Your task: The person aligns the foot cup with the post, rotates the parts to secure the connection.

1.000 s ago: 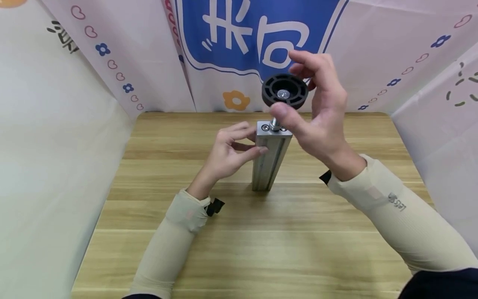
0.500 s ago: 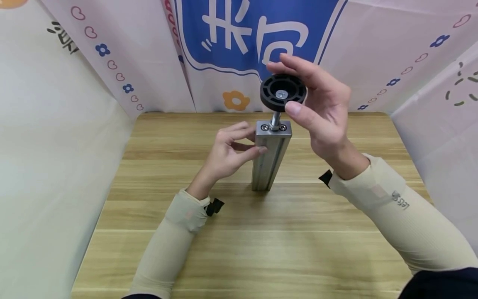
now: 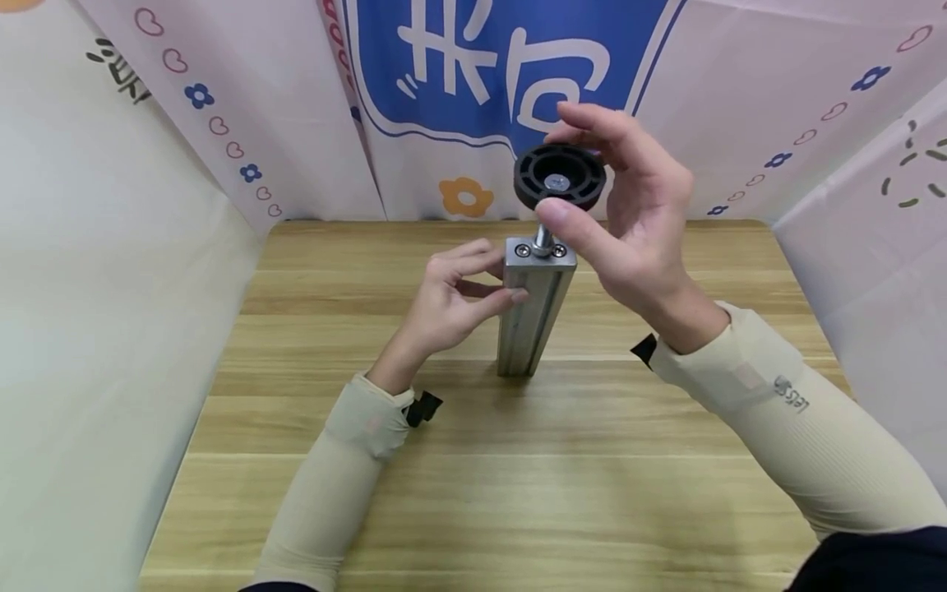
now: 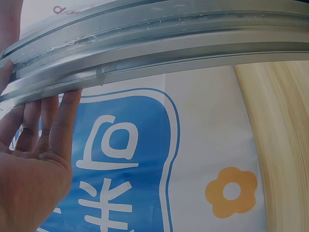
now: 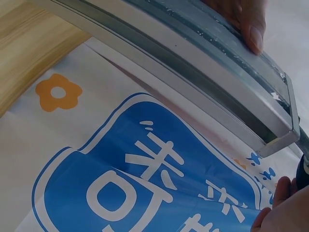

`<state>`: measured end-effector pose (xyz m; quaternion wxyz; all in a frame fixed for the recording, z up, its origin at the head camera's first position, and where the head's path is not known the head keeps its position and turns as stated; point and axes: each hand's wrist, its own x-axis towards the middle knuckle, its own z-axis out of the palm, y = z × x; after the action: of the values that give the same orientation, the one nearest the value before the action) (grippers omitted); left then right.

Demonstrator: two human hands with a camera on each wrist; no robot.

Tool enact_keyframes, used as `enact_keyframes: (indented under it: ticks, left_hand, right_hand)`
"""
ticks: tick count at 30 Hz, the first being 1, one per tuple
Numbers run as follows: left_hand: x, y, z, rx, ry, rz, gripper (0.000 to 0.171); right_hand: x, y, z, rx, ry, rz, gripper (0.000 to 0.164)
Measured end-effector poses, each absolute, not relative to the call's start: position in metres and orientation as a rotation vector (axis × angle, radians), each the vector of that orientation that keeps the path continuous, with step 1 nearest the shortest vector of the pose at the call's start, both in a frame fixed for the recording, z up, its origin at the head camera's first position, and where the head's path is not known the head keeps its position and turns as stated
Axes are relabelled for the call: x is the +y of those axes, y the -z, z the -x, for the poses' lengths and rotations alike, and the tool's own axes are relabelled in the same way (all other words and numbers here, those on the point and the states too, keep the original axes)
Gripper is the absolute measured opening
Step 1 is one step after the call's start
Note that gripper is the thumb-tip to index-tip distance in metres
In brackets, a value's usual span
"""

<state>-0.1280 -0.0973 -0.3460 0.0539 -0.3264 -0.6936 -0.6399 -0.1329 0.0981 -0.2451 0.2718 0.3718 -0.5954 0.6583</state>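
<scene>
An aluminium profile [image 3: 527, 321] stands upright on the wooden table, capped by an end plate with two screws. From the plate rises a metal stem [image 3: 543, 238] carrying a black round levelling foot [image 3: 527, 187], its hollow underside facing up. My left hand [image 3: 459, 296] grips the profile near its top, thumb on the front face and fingers behind. Around the levelling foot, my right hand [image 3: 645, 218] holds the rim with the thumb in front and fingers at the back. The right wrist view shows only the edge of the black foot [image 5: 302, 171], beside the right fingers.
The wooden table [image 3: 473, 493] reaches back to a hanging printed cloth [image 3: 725, 107] with a blue sign pattern. White cloth walls [image 3: 89, 288] stand at the left and right sides.
My right thumb drew back to the right along the foot's rim, then swung left onto its front; the fingers shifted behind it. The left hand and profile stay in place.
</scene>
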Motion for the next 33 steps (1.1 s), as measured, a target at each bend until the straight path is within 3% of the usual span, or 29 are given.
enact_keyframes:
  ticks: [13, 15, 22, 33]
  left_hand:
    - [-0.102, 0.3426, 0.128, -2.124, 1.91, 0.972, 0.042]
    - [-0.1027, 0.3423, 0.1276, -2.126, 1.909, 0.968, 0.041]
    - [-0.1043, 0.3425, 0.126, -2.129, 1.921, 0.967, 0.039]
    - [-0.1006, 0.3444, 0.1269, -2.138, 1.933, 0.984, 0.038]
  right_hand:
    - [0.0911, 0.244, 0.1338, -1.702, -1.65, -0.889, 0.098]
    - [0.0904, 0.2443, 0.1343, -1.681, -1.673, -0.911, 0.095]
    - [0.0912, 0.2456, 0.1342, -1.57, -1.777, -1.024, 0.058]
    - [0.0952, 0.2431, 0.1314, -1.507, -1.889, -1.057, 0.048]
